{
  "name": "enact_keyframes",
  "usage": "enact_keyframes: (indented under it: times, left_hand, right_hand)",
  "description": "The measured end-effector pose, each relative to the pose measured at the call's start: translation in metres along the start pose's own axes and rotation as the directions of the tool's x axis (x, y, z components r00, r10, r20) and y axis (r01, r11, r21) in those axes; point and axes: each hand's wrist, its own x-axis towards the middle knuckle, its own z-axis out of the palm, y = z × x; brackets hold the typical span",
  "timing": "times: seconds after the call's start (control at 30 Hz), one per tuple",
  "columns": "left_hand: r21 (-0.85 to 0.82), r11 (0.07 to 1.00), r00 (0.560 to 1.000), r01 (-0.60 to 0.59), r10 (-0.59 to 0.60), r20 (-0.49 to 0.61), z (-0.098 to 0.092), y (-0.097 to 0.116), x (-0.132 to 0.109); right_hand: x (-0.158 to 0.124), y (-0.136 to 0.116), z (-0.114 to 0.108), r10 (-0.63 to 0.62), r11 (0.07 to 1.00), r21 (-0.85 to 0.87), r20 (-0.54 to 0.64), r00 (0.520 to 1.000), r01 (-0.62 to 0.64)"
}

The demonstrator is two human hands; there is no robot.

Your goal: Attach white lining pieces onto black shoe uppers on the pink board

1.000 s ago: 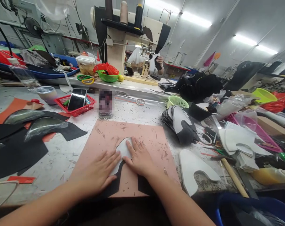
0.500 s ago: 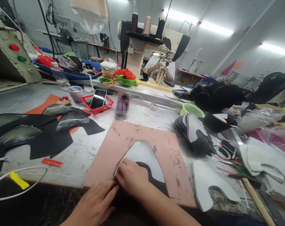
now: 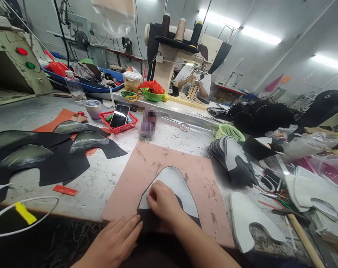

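On a pink cutting mat lies a curved shoe-upper piece (image 3: 172, 178), black with a pale grey-white lining layer on top. My left hand (image 3: 117, 236) rests flat at its lower left black edge, fingers stretched out and side by side. Above the lining, my right hand (image 3: 162, 199) is closed, its fingers curled down over the left part of the piece. Whatever the right fingertips hold, if anything, is hidden beneath them. The piece's near end runs under my right forearm and out of sight.
The pink mat (image 3: 118, 190) reaches the table's front edge. Black shoe pieces (image 3: 74, 167) lie left. At right are stacked uppers (image 3: 227, 156), white linings (image 3: 241, 219) and a wooden-handled hammer (image 3: 303, 238). Behind stand a red basket (image 3: 121, 128), a cup (image 3: 93, 108) and a sewing machine (image 3: 165, 63).
My right hand has moved up and right, away from the left hand and over the lining. My left hand stays by the lower left edge, its fingers now flatter. The view has shifted slightly.
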Motion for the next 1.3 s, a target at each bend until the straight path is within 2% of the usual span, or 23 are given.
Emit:
enact_keyframes:
  times: [0.1, 0.17, 0.3, 0.4, 0.47, 0.5, 0.53, 0.6, 0.67, 0.7, 0.77, 0.83, 0.97, 1.07, 1.17, 1.23, 1.3]
  left_hand:
    - [-0.034, 0.999, 1.000, 0.012, -0.013, -0.018, 0.001, -0.002, -0.001]
    - [-0.051, 0.999, 0.999, 0.000, -0.002, -0.042, -0.001, -0.003, 0.001]
    - [-0.108, 0.994, 0.995, -0.016, 0.005, -0.101, -0.008, -0.006, 0.008]
    - [-0.128, 0.991, 0.994, -0.032, 0.017, -0.110, -0.012, -0.008, 0.010]
    - [-0.101, 0.995, 0.996, -0.011, 0.002, -0.090, -0.012, -0.008, 0.010]
    - [-0.080, 0.997, 0.997, -0.005, -0.001, -0.077, -0.011, -0.007, 0.009]
    - [-0.061, 0.998, 0.997, 0.004, -0.008, -0.075, -0.011, -0.007, 0.010]
    - [-0.047, 0.999, 0.994, 0.007, -0.012, -0.104, -0.010, -0.005, 0.012]
    - [-0.059, 0.998, 0.991, -0.019, 0.011, -0.136, -0.011, -0.003, 0.018]
    - [-0.059, 0.998, 0.989, -0.024, 0.015, -0.150, -0.012, -0.002, 0.021]
    - [-0.044, 0.999, 0.986, -0.023, 0.015, -0.167, -0.014, -0.001, 0.026]
    - [-0.038, 0.999, 0.982, 0.005, -0.012, -0.188, -0.015, 0.000, 0.029]
    - [-0.098, 0.993, 0.974, 0.061, -0.081, -0.210, -0.011, 0.001, 0.022]
    - [-0.162, 0.984, 0.986, 0.072, -0.094, -0.138, -0.008, -0.003, 0.012]
    - [-0.211, 0.976, 0.997, 0.062, -0.071, -0.036, -0.010, -0.009, 0.004]
    - [-0.224, 0.973, 0.997, 0.061, -0.068, -0.023, -0.012, -0.012, 0.001]
    - [-0.217, 0.975, 0.998, 0.048, -0.055, -0.026, -0.013, -0.012, 0.001]
  right_hand:
    - [-0.010, 0.001, 0.004, -0.119, 0.993, -0.018, -0.030, 0.992, 0.119]
    - [-0.015, -0.002, 0.010, -0.221, 0.971, -0.110, -0.077, 0.972, 0.212]
    - [-0.019, -0.007, 0.026, -0.457, 0.853, -0.354, -0.151, 0.877, 0.383]
    - [-0.016, -0.007, 0.036, -0.530, 0.798, -0.442, -0.190, 0.827, 0.410]
    - [-0.012, -0.005, 0.036, -0.515, 0.819, -0.410, -0.214, 0.830, 0.402]
    - [-0.009, -0.004, 0.034, -0.471, 0.855, -0.357, -0.230, 0.851, 0.376]
    - [-0.007, -0.002, 0.031, -0.386, 0.907, -0.278, -0.247, 0.889, 0.317]
    - [-0.001, 0.001, 0.019, -0.116, 0.993, -0.065, -0.237, 0.965, 0.103]
    - [0.002, 0.003, 0.007, 0.095, 0.991, 0.102, -0.138, 0.986, -0.082]
    - [0.003, 0.003, 0.002, 0.115, 0.985, 0.134, -0.068, 0.991, -0.105]
    - [0.000, 0.001, -0.004, 0.018, 0.994, 0.109, 0.055, 0.998, -0.023]
    - [-0.006, -0.003, -0.004, -0.083, 0.997, 0.014, 0.110, 0.990, 0.082]
    - [-0.014, -0.012, 0.006, -0.145, 0.969, -0.200, 0.016, 0.989, 0.145]
    - [-0.013, -0.016, 0.014, -0.207, 0.933, -0.304, -0.017, 0.978, 0.192]
    - [-0.010, -0.021, 0.016, -0.257, 0.893, -0.369, 0.048, 0.965, 0.256]
    - [-0.009, -0.024, 0.015, -0.280, 0.874, -0.382, 0.113, 0.953, 0.302]
    - [-0.006, -0.024, 0.011, -0.268, 0.892, -0.341, 0.134, 0.954, 0.299]
